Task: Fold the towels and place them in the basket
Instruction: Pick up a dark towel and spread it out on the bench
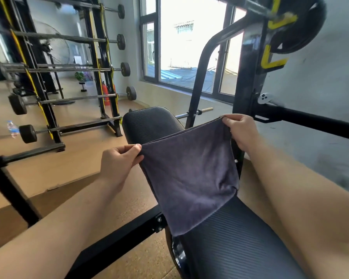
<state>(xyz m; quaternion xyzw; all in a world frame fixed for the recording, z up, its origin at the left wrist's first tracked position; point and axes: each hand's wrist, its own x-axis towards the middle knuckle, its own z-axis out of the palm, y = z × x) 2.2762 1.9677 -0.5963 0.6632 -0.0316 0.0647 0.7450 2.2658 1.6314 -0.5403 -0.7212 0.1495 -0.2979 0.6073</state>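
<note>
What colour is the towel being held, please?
Dark greyish purple towel, plain, seen in the head view.

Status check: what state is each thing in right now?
Towel: held up by its top corners, hanging.
Left hand: pinches the left top corner.
Right hand: pinches the right top corner.
Bench: towel's lower end rests on it.
Bottle: standing on the floor.
Basket: not in view.

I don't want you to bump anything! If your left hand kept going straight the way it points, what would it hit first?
Probably the black bench pad, just beyond the towel corner the left hand pinches; depth is hard to judge.
</note>
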